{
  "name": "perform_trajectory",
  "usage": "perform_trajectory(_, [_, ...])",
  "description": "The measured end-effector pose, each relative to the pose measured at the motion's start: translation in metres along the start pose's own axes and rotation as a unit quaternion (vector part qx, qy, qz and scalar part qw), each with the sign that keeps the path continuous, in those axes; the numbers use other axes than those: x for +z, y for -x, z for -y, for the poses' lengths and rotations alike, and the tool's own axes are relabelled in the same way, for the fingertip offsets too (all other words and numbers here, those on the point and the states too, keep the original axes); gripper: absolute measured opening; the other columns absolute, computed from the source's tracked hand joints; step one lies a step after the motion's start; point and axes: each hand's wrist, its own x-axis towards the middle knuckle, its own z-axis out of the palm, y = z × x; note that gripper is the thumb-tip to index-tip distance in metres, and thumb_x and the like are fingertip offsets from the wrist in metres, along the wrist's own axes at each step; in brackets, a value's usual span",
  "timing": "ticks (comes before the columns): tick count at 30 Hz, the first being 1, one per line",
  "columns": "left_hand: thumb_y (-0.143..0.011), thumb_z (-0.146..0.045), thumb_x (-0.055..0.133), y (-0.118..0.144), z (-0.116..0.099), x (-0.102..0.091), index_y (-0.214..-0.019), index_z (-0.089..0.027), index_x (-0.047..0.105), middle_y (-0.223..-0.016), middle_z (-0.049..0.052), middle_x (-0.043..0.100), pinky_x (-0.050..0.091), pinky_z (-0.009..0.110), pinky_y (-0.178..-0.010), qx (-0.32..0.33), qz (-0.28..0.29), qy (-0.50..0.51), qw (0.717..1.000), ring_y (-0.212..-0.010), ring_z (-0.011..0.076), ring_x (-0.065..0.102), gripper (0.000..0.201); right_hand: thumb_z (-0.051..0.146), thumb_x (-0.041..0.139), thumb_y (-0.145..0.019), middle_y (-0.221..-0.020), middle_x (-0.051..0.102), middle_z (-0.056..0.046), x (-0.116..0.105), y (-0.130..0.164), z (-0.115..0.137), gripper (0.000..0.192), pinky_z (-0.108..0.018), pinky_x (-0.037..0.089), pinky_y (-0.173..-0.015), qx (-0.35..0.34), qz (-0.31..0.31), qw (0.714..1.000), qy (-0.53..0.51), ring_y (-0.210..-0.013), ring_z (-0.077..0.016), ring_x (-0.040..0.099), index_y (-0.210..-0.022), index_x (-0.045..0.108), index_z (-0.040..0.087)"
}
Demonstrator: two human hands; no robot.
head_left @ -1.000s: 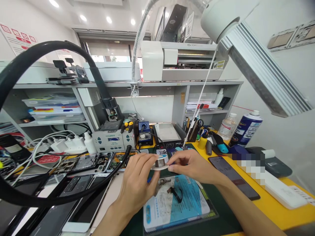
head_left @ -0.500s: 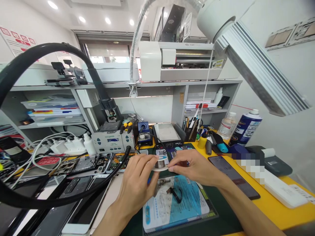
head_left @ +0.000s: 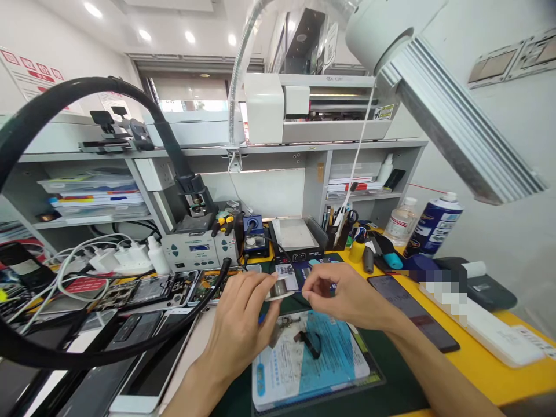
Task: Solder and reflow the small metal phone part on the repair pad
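While both hands hover above the near centre of the tabletop [head_left: 499,370], the left hand [head_left: 241,327] grips a small silver spool of solder wire with white flanges [head_left: 280,288] between thumb and fingertips. That spool sits in the air over the far edge of a blue and white printed work pad [head_left: 304,362], just to the left of the right hand. The right hand [head_left: 343,295] is pinched, thumb against forefinger, close beside the spool; whether a strand of wire lies in the pinch cannot be told. On the pad rests a small dark component with a short strap [head_left: 309,341]. Right of the pad, a black smartphone [head_left: 412,313] lies flat on the yellow surface. Farther off stand a grey soldering station [head_left: 197,250] to the left and a blue and white spray can [head_left: 434,226] to the right.
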Motion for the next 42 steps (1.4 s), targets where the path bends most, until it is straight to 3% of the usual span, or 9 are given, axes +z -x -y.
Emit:
perform_trajectory(13, [-0.088,-0.007,0.068,-0.002,0.000,0.001,-0.106,-0.015,0.058,-0.111,0.013,0.067,0.051,0.043,-0.086,0.017,0.019,-0.002,1.000,-0.101,0.0265,0.060,0.022,0.014,0.064,-0.079,-0.068,0.062,0.001,-0.010,0.002,-0.003,0.009,-0.023,0.039,-0.053,0.031,0.005,0.999,0.013,-0.059,-0.0113,0.051,-0.072,0.067,0.017])
perform_trajectory(23, [-0.085,0.001,0.065,-0.001,-0.001,0.000,-0.106,-0.015,0.061,-0.115,0.015,0.065,0.050,0.044,-0.084,0.036,0.030,-0.013,0.999,-0.102,0.0282,0.057,0.026,0.016,0.065,-0.081,-0.071,0.065,-0.001,-0.016,0.003,-0.002,0.009,-0.023,0.043,-0.056,0.041,0.030,0.999,0.012,-0.061,-0.0118,0.055,-0.072,0.068,0.017])
perform_trajectory(26, [-0.083,0.004,0.064,0.000,0.001,-0.001,-0.106,-0.015,0.062,-0.115,0.015,0.064,0.050,0.044,-0.084,0.040,0.030,-0.007,0.999,-0.103,0.0288,0.057,0.030,0.024,0.069,-0.084,-0.079,0.068,-0.003,-0.021,0.004,0.000,0.008,-0.024,0.046,-0.057,0.043,0.046,0.998,0.008,-0.065,-0.0137,0.059,-0.086,0.071,0.017])
perform_trajectory(29, [-0.081,0.006,0.064,0.001,0.000,-0.001,-0.106,-0.015,0.062,-0.114,0.015,0.063,0.051,0.044,-0.084,0.041,0.028,0.001,0.999,-0.103,0.0283,0.056,0.032,0.030,0.074,-0.083,-0.094,0.069,-0.005,-0.023,0.004,0.001,0.029,-0.026,0.051,-0.063,0.024,0.039,0.999,-0.002,-0.076,-0.0164,0.063,-0.109,0.069,0.017])
perform_trajectory(31, [-0.081,0.006,0.063,0.001,-0.001,-0.001,-0.105,-0.014,0.061,-0.114,0.015,0.062,0.051,0.044,-0.084,0.041,0.028,0.006,0.999,-0.104,0.0279,0.056,0.032,0.029,0.075,-0.083,-0.102,0.069,-0.006,-0.021,0.004,0.001,0.034,-0.028,0.053,-0.069,0.002,0.034,0.999,-0.003,-0.081,-0.0170,0.064,-0.115,0.068,0.018])
perform_trajectory(36, [-0.081,0.006,0.062,0.000,-0.003,-0.001,-0.105,-0.014,0.061,-0.114,0.015,0.061,0.051,0.043,-0.083,0.038,0.024,0.010,0.999,-0.103,0.0278,0.056,0.031,0.023,0.077,-0.082,-0.107,0.069,-0.005,-0.002,0.003,-0.002,0.026,-0.029,0.052,-0.074,-0.060,0.014,0.998,0.026,-0.081,-0.0158,0.062,-0.107,0.071,0.020])
perform_trajectory(42, [-0.081,0.007,0.060,0.000,-0.002,-0.001,-0.103,-0.015,0.060,-0.114,0.014,0.060,0.051,0.043,-0.084,0.044,0.021,0.005,0.999,-0.104,0.0272,0.056,0.031,0.018,0.069,-0.090,-0.087,0.070,-0.003,0.008,0.002,-0.003,0.008,-0.027,0.048,-0.073,-0.089,-0.010,0.995,0.039,-0.079,-0.0148,0.064,-0.089,0.076,0.020])
